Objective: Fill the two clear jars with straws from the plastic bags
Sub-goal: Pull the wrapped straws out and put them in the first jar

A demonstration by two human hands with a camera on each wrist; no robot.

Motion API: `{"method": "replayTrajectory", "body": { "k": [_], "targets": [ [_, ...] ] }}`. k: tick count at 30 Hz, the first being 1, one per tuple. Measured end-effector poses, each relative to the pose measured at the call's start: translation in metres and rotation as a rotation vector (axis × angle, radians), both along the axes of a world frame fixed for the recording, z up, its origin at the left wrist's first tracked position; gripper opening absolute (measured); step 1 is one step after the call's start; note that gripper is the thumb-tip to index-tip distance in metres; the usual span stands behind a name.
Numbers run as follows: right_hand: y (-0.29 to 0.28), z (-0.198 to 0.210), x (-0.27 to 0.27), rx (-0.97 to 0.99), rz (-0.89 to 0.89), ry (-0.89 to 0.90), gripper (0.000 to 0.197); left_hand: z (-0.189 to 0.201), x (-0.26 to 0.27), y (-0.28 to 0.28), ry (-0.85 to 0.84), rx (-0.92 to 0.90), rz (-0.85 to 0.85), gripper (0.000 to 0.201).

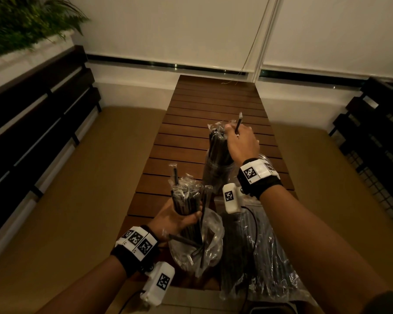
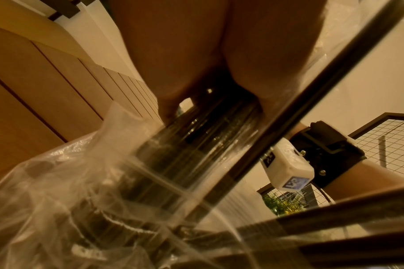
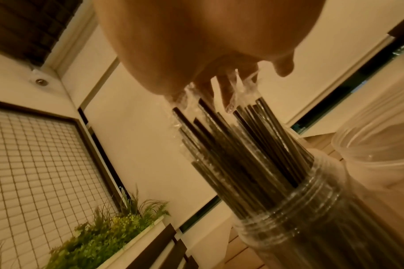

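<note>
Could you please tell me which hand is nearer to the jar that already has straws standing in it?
Right. The right hand is over the straw-filled jar, at its straw tops; the left hand is nearer the camera, gripping a straw bundle.

Two hands show, the left hand (image 1: 177,219) and the right hand (image 1: 242,141). Two jars are seen: one jar (image 3: 311,214) packed with straws too many to count, and a second jar (image 3: 378,145) beside it. Two plastic bags lie on one table (image 1: 213,103): an open bag (image 1: 210,241) and a full bag (image 1: 266,264).
</note>
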State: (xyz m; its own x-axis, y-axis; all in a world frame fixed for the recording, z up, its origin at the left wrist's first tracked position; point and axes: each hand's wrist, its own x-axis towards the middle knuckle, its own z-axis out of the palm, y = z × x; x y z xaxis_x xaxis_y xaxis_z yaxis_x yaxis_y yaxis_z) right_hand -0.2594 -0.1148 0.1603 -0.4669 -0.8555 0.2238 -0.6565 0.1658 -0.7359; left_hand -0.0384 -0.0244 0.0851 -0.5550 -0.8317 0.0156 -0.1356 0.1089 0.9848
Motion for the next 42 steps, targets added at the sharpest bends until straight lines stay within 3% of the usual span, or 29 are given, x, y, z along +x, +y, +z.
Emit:
{"method": "replayTrajectory", "body": {
  "k": [4,6,8,11,16,19,22,24,26,29,33,37,42],
  "targets": [
    [0.007,0.006,0.0,-0.229,-0.05,-0.146,0.067,-0.001,0.0,0.001,0.004,-0.013,0.012,0.019],
    [0.011,0.008,-0.002,-0.32,0.011,-0.075,0.063,-0.001,0.0,0.001,-0.012,-0.029,-0.003,0.02],
    [0.014,0.006,-0.005,-0.216,0.079,0.051,0.053,-0.003,0.0,0.0,-0.01,-0.034,-0.007,0.022],
    [0.024,-0.003,-0.009,0.053,0.157,0.156,0.054,-0.007,-0.001,-0.001,-0.014,-0.053,0.006,0.016],
    [0.072,-0.01,-0.003,-0.157,0.168,0.065,0.054,-0.011,0.0,-0.005,-0.031,-0.063,0.029,0.016],
    [0.121,-0.031,0.012,-0.136,0.326,0.002,0.055,-0.011,0.001,-0.005,-0.046,-0.076,0.041,0.016],
    [0.167,-0.054,0.025,0.002,0.554,-0.026,0.074,-0.01,0.002,-0.005,-0.062,-0.091,0.029,0.015],
    [0.188,-0.067,0.031,0.12,0.657,0.03,0.103,-0.009,0.002,-0.004,-0.073,-0.091,0.021,0.015],
    [0.2,-0.077,0.038,0.202,0.716,0.084,0.127,-0.008,0.002,-0.002,-0.052,-0.07,0.032,0.016],
    [0.201,-0.087,0.049,0.28,0.759,0.173,0.14,-0.008,0.0,0.0,-0.015,-0.063,0.054,0.014],
    [0.197,-0.092,0.053,0.292,0.752,0.156,0.139,-0.007,0.0,0.001,-0.003,-0.049,0.065,0.015],
    [0.208,-0.095,0.04,0.243,0.689,0.051,0.122,-0.007,0.001,0.003,-0.011,-0.032,0.079,0.011],
    [0.226,-0.102,0.034,0.291,0.759,0.215,0.132,-0.01,0.002,0.001,-0.018,-0.003,0.089,0.009]
  ]
}}
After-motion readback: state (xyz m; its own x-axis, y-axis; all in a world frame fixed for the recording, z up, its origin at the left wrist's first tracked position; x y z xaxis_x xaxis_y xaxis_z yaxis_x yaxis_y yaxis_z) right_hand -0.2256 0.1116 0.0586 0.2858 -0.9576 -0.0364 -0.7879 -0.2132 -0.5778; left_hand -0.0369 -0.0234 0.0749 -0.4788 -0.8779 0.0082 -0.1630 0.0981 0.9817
